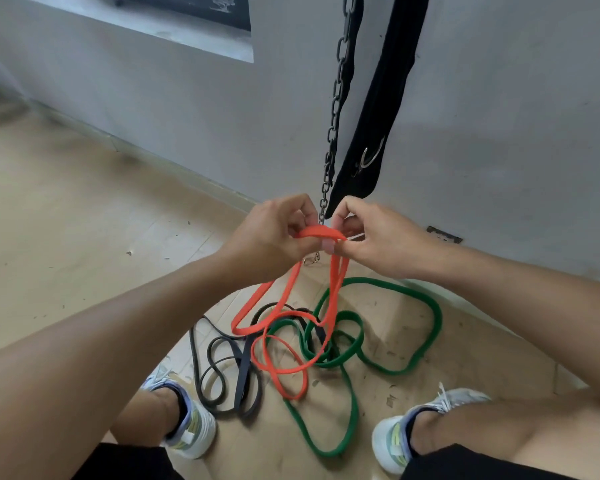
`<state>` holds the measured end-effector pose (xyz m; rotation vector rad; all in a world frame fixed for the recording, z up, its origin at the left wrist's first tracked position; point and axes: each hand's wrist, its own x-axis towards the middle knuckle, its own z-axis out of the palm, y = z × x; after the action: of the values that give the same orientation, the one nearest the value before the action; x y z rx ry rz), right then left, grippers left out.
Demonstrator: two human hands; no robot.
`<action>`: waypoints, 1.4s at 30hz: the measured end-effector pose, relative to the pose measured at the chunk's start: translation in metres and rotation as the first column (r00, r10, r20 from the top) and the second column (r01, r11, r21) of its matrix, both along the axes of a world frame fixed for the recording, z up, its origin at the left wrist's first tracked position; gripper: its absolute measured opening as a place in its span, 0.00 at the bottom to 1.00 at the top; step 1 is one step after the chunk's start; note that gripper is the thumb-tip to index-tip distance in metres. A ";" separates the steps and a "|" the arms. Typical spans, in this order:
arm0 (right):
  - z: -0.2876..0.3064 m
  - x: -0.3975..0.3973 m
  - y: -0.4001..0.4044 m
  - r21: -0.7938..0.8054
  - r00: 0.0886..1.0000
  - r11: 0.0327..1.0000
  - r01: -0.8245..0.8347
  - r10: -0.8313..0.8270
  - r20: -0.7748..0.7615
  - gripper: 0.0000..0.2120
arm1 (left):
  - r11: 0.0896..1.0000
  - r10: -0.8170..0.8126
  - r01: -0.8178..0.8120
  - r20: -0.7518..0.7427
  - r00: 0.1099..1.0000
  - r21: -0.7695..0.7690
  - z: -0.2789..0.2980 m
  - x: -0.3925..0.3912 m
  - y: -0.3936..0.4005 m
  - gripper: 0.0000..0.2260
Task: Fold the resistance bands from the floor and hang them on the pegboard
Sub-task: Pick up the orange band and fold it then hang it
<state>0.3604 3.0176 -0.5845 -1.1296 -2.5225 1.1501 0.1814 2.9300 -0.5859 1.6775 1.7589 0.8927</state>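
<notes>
An orange resistance band (284, 362) is lifted at its top end, where my left hand (274, 233) and my right hand (371, 237) both pinch a short stretch of it between them. The rest of it hangs down in loops onto the floor. A green band (406, 367) lies in wide loops on the floor under and right of the orange one. A dark grey band (243, 372) and thin black bands lie tangled to the left. The pegboard is out of view.
A black chain (336, 109) with a clip and a black padded belt (378, 109) hang on the grey wall (499, 133) just behind my hands. My two white shoes (191, 427) stand either side of the bands on the tan floor (66, 220).
</notes>
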 end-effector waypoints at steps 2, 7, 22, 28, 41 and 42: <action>-0.007 0.000 0.003 0.013 1.000 1.000 0.007 -0.007 0.014 0.07 | 0.998 0.037 -0.041 0.063 0.997 0.052 0.004 0.002 -0.001 0.11; -0.026 -0.001 0.008 -0.061 1.000 0.998 -0.006 0.007 0.017 0.07 | 0.995 0.041 -0.059 0.207 0.977 0.086 0.006 -0.002 -0.002 0.12; -0.005 -0.003 0.014 -0.133 0.968 0.982 0.135 -0.159 -0.193 0.09 | 0.988 0.124 -0.088 0.321 0.939 -0.125 0.010 -0.011 -0.001 0.19; 0.025 -0.003 0.006 0.093 0.922 0.994 0.061 -0.020 -0.386 0.12 | 0.999 0.030 -0.022 0.333 0.942 -0.029 0.013 -0.008 -0.002 0.18; -0.018 -0.009 0.008 -0.032 0.997 0.996 0.079 -0.079 -0.012 0.09 | 0.953 0.101 -0.207 0.415 0.904 0.221 0.018 -0.004 0.001 0.10; -0.012 -0.009 0.010 -0.092 0.988 0.987 0.135 -0.141 -0.064 0.10 | 0.948 0.133 -0.237 0.410 0.902 0.214 0.018 -0.007 0.002 0.11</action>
<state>0.3512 3.0276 -0.5963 -1.2404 -2.3223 1.2509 0.1739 2.9318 -0.5681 1.3653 1.5916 1.4903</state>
